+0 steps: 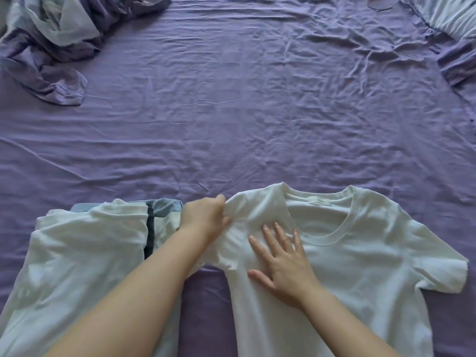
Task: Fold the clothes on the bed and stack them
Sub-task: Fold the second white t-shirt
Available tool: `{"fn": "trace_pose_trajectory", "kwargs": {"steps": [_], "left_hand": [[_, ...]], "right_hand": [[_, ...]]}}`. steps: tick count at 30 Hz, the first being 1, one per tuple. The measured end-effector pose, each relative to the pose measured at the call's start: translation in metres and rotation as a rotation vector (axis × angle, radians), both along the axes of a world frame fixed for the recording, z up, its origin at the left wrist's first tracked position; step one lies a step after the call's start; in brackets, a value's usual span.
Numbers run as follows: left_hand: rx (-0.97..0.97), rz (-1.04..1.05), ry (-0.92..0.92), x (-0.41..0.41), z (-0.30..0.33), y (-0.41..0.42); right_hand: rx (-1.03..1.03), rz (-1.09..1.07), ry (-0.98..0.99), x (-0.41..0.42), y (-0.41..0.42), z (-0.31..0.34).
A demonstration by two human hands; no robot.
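From the head camera, a white T-shirt [360, 253] lay face up on the purple bed sheet [231, 112], at the near edge of the bed and right of centre, with its round neckline toward the far side. Its right sleeve was spread flat. Its left sleeve [239, 204] was lifted and folded inward over the chest.

The left hand [203, 215] pinched the edge of that left sleeve, fingers and thumb curled on the cloth near the shoulder. The right hand [280, 256] rested flat on the shirt's chest just below the neckline, fingers straight and spread, pressing the fabric down. The two hands were close together, the left just up and to the left of the right, not touching each other.

To the left of the shirt, near the same edge, lay a stack of pale garments [85, 253]; the top one was whitish with a dark stripe along one edge, and a bluish piece showed beneath it at the far side. The left forearm crossed above this stack.

At the far left corner a rumpled quilt [49, 39] in purple and pale tones was bunched up. At the far right a striped pillow [450, 19] sat partly out of view.
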State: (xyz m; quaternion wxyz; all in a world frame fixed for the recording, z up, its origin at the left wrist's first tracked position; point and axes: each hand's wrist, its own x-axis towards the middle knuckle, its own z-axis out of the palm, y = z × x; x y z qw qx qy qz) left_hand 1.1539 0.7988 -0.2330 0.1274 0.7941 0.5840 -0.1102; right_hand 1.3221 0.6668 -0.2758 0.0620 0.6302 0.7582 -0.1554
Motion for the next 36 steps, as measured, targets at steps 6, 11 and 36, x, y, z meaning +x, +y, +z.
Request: {"fn": "trace_pose_trajectory", "kwargs": {"steps": [6, 11, 36], "left_hand": [[0.153, -0.220, 0.200, 0.012, -0.012, -0.015], [0.029, -0.337, 0.091, 0.023, -0.029, -0.083], [-0.123, 0.143, -0.174, 0.038, -0.038, -0.299]], "right_hand": [[-0.028, -0.123, -0.081, -0.029, 0.008, -0.019], [0.029, -0.092, -0.035, -0.017, -0.022, -0.012], [-0.161, -0.618, -0.172, 0.131, -0.233, 0.016]]}}
